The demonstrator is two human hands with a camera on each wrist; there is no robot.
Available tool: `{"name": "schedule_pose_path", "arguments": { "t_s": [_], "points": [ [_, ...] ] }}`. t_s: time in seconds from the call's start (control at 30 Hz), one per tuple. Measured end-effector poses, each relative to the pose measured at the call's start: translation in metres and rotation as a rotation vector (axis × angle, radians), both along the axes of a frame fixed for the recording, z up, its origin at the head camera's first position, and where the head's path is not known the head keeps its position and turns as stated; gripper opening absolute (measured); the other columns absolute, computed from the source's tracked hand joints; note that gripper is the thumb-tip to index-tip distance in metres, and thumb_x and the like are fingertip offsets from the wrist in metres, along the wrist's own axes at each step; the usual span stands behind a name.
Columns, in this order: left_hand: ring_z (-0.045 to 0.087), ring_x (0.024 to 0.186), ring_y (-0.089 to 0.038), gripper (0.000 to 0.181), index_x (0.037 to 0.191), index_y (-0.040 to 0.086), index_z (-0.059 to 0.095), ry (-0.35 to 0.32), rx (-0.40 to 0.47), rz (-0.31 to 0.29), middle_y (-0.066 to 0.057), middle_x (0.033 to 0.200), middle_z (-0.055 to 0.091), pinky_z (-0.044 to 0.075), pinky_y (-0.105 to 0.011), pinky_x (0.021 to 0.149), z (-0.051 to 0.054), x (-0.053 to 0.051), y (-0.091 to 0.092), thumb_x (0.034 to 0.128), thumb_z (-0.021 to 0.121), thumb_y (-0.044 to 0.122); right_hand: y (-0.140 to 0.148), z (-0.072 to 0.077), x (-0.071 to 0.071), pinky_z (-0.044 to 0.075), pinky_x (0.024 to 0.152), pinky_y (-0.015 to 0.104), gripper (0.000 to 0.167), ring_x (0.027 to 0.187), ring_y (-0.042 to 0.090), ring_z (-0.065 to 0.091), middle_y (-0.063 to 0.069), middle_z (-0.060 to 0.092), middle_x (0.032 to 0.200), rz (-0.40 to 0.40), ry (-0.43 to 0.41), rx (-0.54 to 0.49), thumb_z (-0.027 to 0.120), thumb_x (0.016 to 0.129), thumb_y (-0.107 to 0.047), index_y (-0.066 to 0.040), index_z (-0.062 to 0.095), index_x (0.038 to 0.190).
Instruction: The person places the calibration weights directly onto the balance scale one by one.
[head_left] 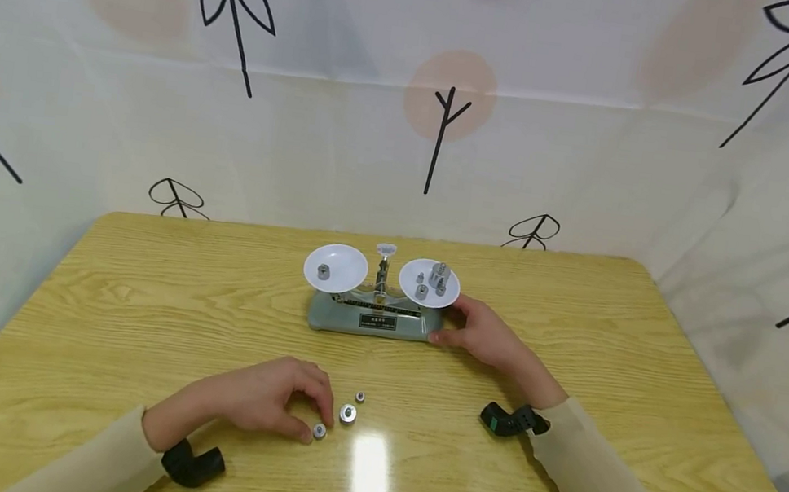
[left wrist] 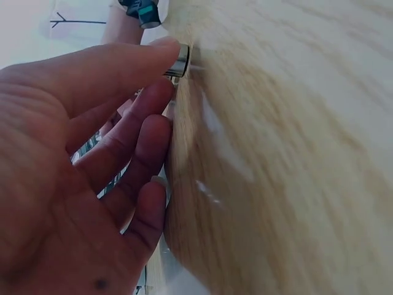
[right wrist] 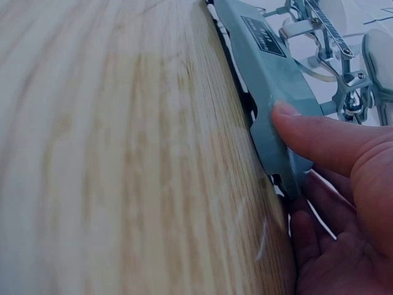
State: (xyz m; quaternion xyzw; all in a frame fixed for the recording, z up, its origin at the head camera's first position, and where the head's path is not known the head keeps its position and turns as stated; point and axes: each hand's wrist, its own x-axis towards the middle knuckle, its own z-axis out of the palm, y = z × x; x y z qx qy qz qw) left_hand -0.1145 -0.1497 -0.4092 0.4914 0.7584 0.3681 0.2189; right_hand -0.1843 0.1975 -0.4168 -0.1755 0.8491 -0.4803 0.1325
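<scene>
A balance scale stands at the table's back, its grey-green base [head_left: 334,314] facing front. My right hand [head_left: 483,335] grips the base's right end; in the right wrist view the thumb lies on the base [right wrist: 276,80], fingers behind it. One small weight [head_left: 323,272] sits in the left pan [head_left: 344,260], several weights [head_left: 439,274] in the right pan [head_left: 409,274]. Nearer the front, my left hand [head_left: 265,394] pinches a small metal weight [head_left: 319,431] at the tabletop; the left wrist view shows the thumb against a metal weight [left wrist: 180,61], the index finger hidden.
Two more weights stand on the wooden table [head_left: 172,309] just right of my left hand: a larger one [head_left: 347,414] and a smaller one [head_left: 360,397]. A patterned cloth [head_left: 348,142] hangs behind the table. Black wrist mounts [head_left: 508,421] sit on both sleeves.
</scene>
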Motion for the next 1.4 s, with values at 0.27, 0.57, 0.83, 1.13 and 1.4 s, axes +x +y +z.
{"name": "schedule_pose_path", "arguments": {
  "t_s": [0.27, 0.57, 0.83, 1.13, 1.4],
  "points": [
    [0.057, 0.1, -0.004, 0.017, 0.101, 0.02, 0.075, -0.024, -0.003, -0.015, 0.013, 0.103, 0.065, 0.048, -0.027, 0.092, -0.001, 0.0, 0.001, 0.0856, 0.08, 0.014, -0.009, 0.025, 0.013, 0.031, 0.113, 0.051, 0.059, 0.133, 0.039, 0.045, 0.025, 0.052, 0.139, 0.001, -0.008, 0.001, 0.076, 0.084, 0.0, 0.01, 0.051, 0.136],
    [0.057, 0.098, -0.006, 0.015, 0.098, 0.019, 0.073, -0.047, -0.03, 0.001, 0.013, 0.101, 0.064, 0.048, -0.027, 0.092, 0.003, 0.001, 0.002, 0.0857, 0.08, 0.014, -0.006, 0.015, 0.009, 0.03, 0.114, 0.052, 0.059, 0.134, 0.04, 0.043, 0.025, 0.051, 0.14, -0.001, -0.003, 0.005, 0.075, 0.084, 0.002, 0.011, 0.05, 0.137],
    [0.057, 0.097, -0.007, 0.012, 0.097, 0.022, 0.071, -0.056, -0.038, 0.004, 0.014, 0.1, 0.064, 0.048, -0.027, 0.09, 0.004, 0.001, 0.0, 0.0875, 0.079, 0.022, 0.002, -0.01, -0.004, 0.03, 0.114, 0.049, 0.064, 0.135, 0.034, 0.043, 0.019, 0.052, 0.142, -0.004, 0.009, -0.012, 0.08, 0.083, -0.006, 0.004, 0.051, 0.139],
    [0.061, 0.092, -0.009, 0.013, 0.099, 0.02, 0.071, -0.062, -0.008, 0.005, 0.014, 0.098, 0.065, 0.051, -0.026, 0.085, 0.003, -0.001, -0.004, 0.088, 0.078, 0.019, 0.003, -0.009, -0.004, 0.029, 0.114, 0.049, 0.064, 0.135, 0.033, 0.044, 0.017, 0.053, 0.141, 0.0, 0.01, -0.012, 0.081, 0.082, -0.011, 0.003, 0.053, 0.138],
    [0.062, 0.09, -0.011, 0.014, 0.099, 0.02, 0.071, -0.074, -0.007, 0.032, 0.014, 0.097, 0.065, 0.053, -0.027, 0.082, 0.006, -0.002, -0.004, 0.0871, 0.078, 0.016, 0.002, -0.007, -0.003, 0.029, 0.115, 0.049, 0.064, 0.136, 0.033, 0.043, 0.017, 0.054, 0.141, -0.005, 0.011, -0.001, 0.081, 0.082, -0.011, 0.003, 0.053, 0.138]
  ]
}}
